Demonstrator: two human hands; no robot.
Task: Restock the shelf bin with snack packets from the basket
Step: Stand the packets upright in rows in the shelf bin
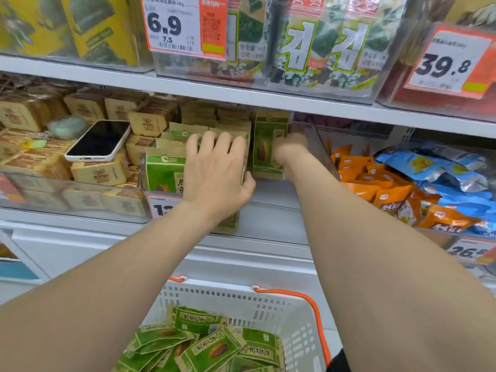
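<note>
- Basket (241, 294), white with orange handles, sits nearest the camera at the bottom centre; loose green snack packets (212, 347) lie piled inside it.
- Both forearms extend over the basket to the clear shelf bin (316, 140) on the middle shelf.
- Left hand (217, 173): fingers curled over the top edges of the standing row of packets (163, 170) on the left side of the bin, thumb pressed against the row's right face.
- Right hand (291, 150): at the far right of the bin, just beside one upright packet (268, 146); motion blur prevents telling whether it holds the packet.
- Bin floor between the two hands is bare.
- Left neighbouring bin: tan packets with a phone (98, 140) lying on top.
- Right neighbouring bin: orange packets (386, 191) and blue packets (440, 167).
</note>
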